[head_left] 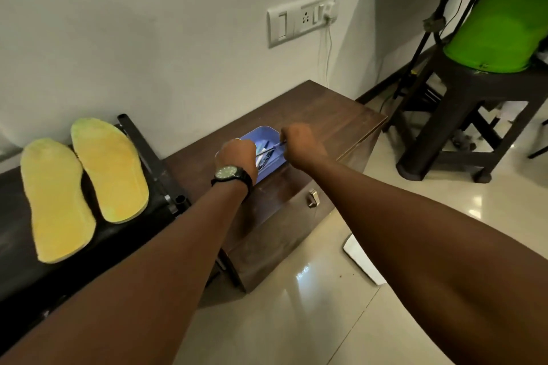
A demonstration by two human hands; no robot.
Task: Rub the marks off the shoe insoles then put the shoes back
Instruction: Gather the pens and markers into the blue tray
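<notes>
Two yellow insoles lie side by side on a black bench at the left, the left insole [56,201] nearer me and the right insole [110,170] against the wall. Both my hands reach over a blue tray [268,132] of pens on a brown wooden cabinet [332,115]. My left hand [237,154], with a black wristwatch, and my right hand [299,141] each pinch an end of a thin pen-like stick [268,151] held across the tray. No shoes are in view.
A wall socket panel [302,19] with a plugged cable hangs above the cabinet. A dark plastic stool [474,98] carrying a green tub [501,27] stands at the right under a desk. Glossy tiled floor [311,305] lies below, with a white sheet [360,258] on it.
</notes>
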